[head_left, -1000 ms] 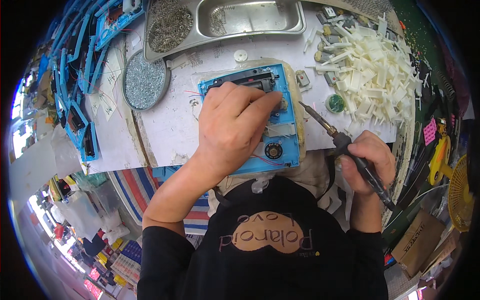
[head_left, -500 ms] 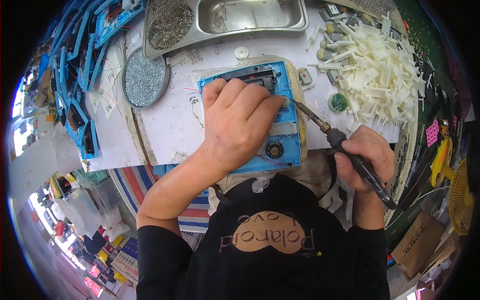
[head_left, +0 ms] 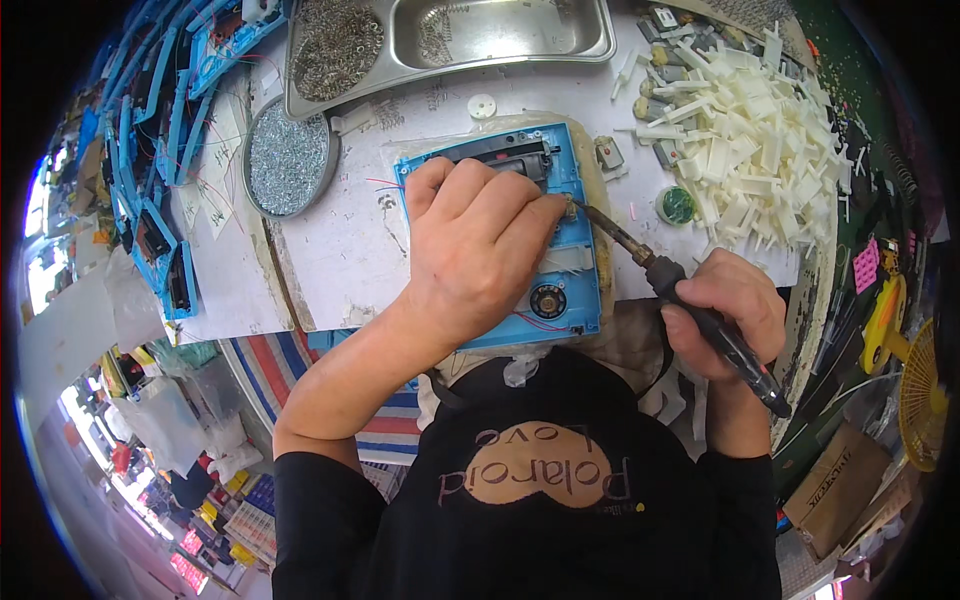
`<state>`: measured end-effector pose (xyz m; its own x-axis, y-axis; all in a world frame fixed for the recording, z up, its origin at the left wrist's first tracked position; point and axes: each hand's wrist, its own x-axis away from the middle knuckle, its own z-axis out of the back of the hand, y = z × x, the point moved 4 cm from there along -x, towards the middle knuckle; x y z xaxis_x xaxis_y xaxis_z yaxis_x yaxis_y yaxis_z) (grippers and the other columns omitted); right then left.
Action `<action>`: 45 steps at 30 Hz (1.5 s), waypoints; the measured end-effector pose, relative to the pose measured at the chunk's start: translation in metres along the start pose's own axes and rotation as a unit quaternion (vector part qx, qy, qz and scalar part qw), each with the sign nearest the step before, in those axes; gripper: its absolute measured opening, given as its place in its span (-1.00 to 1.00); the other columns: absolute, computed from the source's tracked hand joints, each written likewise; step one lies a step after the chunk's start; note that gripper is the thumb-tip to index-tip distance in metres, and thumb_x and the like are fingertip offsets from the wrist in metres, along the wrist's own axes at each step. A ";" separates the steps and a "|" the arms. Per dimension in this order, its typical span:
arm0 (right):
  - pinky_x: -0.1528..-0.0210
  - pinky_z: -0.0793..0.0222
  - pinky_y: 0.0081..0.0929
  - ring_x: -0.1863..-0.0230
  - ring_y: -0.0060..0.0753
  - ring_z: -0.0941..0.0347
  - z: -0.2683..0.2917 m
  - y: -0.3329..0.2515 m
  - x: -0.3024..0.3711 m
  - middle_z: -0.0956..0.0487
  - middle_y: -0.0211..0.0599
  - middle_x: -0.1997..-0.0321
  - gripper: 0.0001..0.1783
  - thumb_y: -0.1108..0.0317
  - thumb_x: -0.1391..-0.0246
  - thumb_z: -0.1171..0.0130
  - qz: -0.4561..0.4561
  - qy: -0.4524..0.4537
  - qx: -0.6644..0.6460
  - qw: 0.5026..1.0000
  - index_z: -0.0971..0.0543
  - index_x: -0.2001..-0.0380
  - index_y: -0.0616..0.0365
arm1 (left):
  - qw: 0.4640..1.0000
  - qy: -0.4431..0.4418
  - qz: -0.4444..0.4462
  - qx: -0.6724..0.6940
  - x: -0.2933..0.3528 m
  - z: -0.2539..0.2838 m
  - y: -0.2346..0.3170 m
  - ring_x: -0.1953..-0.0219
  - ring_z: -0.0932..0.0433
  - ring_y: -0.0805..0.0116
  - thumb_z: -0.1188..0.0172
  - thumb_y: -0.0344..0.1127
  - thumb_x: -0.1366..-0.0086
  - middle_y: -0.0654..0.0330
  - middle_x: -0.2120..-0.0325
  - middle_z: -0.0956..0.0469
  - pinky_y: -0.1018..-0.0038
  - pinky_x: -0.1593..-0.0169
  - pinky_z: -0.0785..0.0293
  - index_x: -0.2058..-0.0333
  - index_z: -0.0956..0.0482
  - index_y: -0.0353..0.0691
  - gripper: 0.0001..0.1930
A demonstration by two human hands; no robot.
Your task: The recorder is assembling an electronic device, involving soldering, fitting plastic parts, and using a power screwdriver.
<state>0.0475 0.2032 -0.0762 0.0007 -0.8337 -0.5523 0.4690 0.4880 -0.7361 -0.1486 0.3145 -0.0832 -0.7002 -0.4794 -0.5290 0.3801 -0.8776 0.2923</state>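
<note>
A blue plastic housing lies open-side up before me, with a dark part along its far side and a small round black speaker at its near right. My left hand reaches over the housing with fingers bent and pinched at its right side. Whatever those fingertips hold is hidden or too small to name. In my right hand is a black-handled soldering iron, gripped like a pen. Its metal tip touches or nearly touches a small part beside my left fingertips.
Behind the housing stands a metal tray with springs in it. A round dish of small screws is to the left, past it a stack of blue housings. White plastic parts are heaped at right, near a small green-filled container.
The soldering iron and my right hand have shifted slightly left, so its tip is closer to my left fingertips. My left hand and the housing have hardly moved.
</note>
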 end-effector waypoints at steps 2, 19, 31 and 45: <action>0.62 -0.20 -0.52 0.68 -0.39 -0.37 -0.001 0.000 0.000 -0.50 -0.32 0.63 -0.69 0.55 0.09 -0.42 0.000 -0.002 -0.001 1.000 -0.59 0.23 0.26 | 1.000 0.000 0.001 -0.002 0.001 0.000 0.000 0.37 -0.49 0.32 -0.45 -0.50 0.09 0.34 0.42 -0.52 0.34 0.15 -0.26 0.32 -0.67 -0.09 -0.70; 0.62 -0.20 -0.53 0.68 -0.44 -0.36 0.001 0.005 0.002 -0.46 -0.33 0.64 -0.72 0.48 0.03 -0.43 -0.045 0.028 -0.020 0.998 -0.59 0.23 0.23 | 1.000 0.001 0.001 0.004 0.002 0.000 -0.001 0.36 -0.48 0.33 -0.45 -0.50 0.09 0.34 0.40 -0.53 0.33 0.12 -0.26 0.30 -0.67 -0.10 -0.69; 0.61 -0.22 -0.51 0.67 -0.42 -0.36 0.004 0.001 0.002 -0.49 -0.31 0.61 -0.70 0.50 0.04 -0.43 -0.035 0.017 -0.008 0.999 -0.58 0.21 0.24 | 1.000 0.005 0.003 -0.005 0.003 0.001 0.000 0.35 -0.49 0.32 -0.45 -0.48 0.09 0.34 0.40 -0.52 0.31 0.11 -0.27 0.30 -0.68 -0.09 -0.70; 0.58 -0.21 -0.52 0.63 -0.41 -0.37 0.017 -0.006 0.008 -0.50 -0.29 0.59 -0.69 0.53 0.06 -0.41 -0.041 0.046 0.016 0.998 -0.58 0.20 0.26 | 0.998 0.032 0.061 -0.011 0.003 0.032 -0.018 0.27 -0.55 0.17 -0.46 -0.30 -0.03 0.21 0.22 -0.57 0.19 0.05 -0.40 0.07 -0.64 -0.16 -0.57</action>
<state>0.0602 0.1891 -0.0697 -0.1190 -0.8431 -0.5245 0.4924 0.4086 -0.7685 -0.1768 0.3288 -0.0644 -0.6082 -0.5808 -0.5410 0.4728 -0.8126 0.3408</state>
